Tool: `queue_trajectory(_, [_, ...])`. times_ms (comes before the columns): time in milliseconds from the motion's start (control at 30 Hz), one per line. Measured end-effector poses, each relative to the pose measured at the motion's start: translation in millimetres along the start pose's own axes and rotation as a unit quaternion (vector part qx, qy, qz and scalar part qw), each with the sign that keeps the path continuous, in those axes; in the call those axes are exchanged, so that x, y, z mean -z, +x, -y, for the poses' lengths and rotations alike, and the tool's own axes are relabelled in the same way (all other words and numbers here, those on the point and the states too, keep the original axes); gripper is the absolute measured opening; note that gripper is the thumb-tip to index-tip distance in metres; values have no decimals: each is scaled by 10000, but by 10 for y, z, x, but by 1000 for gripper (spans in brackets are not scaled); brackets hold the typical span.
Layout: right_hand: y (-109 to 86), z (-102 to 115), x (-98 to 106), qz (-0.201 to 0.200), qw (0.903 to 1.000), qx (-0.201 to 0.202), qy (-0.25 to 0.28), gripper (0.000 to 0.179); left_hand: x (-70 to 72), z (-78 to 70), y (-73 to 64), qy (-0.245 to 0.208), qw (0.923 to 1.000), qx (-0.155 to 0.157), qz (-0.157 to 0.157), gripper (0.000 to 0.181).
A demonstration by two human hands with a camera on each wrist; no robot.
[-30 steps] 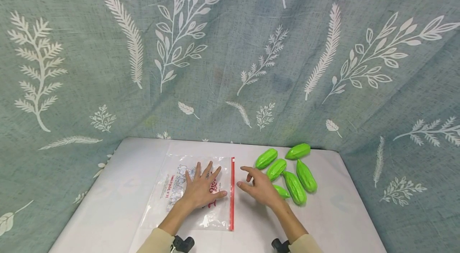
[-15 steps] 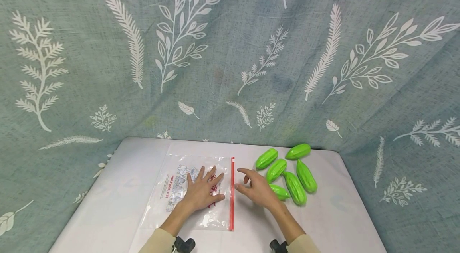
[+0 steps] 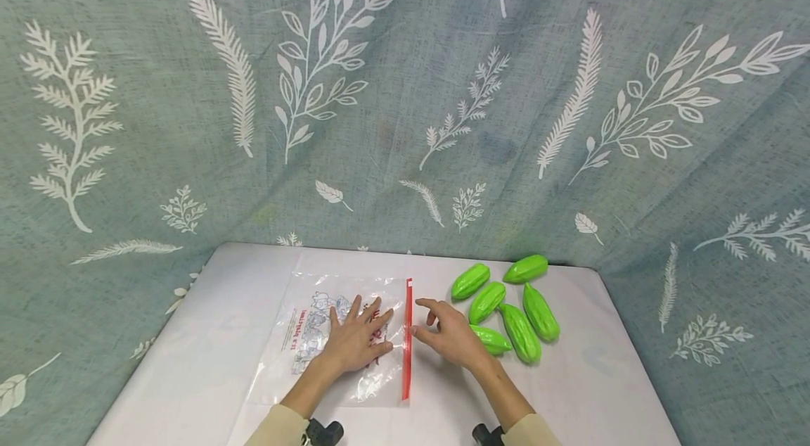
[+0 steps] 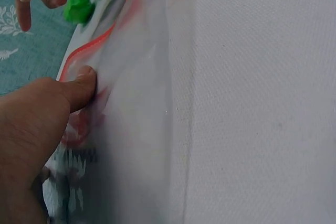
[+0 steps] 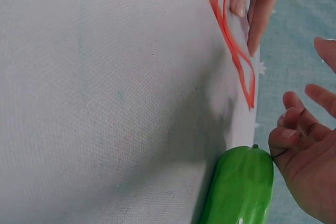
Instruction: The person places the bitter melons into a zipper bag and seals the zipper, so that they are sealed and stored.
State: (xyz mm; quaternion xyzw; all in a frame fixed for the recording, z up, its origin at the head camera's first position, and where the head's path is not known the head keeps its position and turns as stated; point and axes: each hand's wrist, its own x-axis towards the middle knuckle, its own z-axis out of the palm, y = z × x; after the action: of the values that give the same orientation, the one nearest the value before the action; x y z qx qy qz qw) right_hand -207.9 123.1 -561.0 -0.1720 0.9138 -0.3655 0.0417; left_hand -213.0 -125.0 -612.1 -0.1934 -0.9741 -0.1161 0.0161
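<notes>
A clear zip bag (image 3: pixel 272 368) with red and blue print lies on the white table. Its red zip edge (image 3: pixel 407 354) faces right; in the right wrist view two red strips (image 5: pixel 242 66) stand slightly apart. My left hand (image 3: pixel 351 342) rests on the bag with fingers spread, its thumb (image 4: pixel 81 87) on the film near the zip. My right hand (image 3: pixel 452 335) hovers just right of the zip edge, holding nothing, index finger stretched out and the other fingers bent. Beside it lies a green ridged cucumber-like vegetable (image 3: pixel 490 340), partly hidden by that hand.
More such green vegetables (image 3: pixel 521 333) lie in a loose group on the right of the table (image 3: pixel 183 354). Behind the table hangs a green-grey leaf-patterned cloth (image 3: pixel 392 115), which also flanks both sides.
My left hand has slid slightly toward me, its thumb a little left. My right hand has moved left, closer to the zip edge. The zip edge has shifted and now stands slightly parted.
</notes>
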Motion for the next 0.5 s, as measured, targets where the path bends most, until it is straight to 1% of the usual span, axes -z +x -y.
queue_trajectory(233, [-1,-8,-24,86,9999,-56,0,60,18,10,-8,-4,10000,-46,29,70])
queue_trajectory(333, [12,-16,-45,94,9999,-33,-46,58,31,15,-7,-13,10000,-67,54,70])
queue_trajectory(500, [23,-1,-62,144,9999,17,22,58,48,20,-5,-63,9999,-92,94,70])
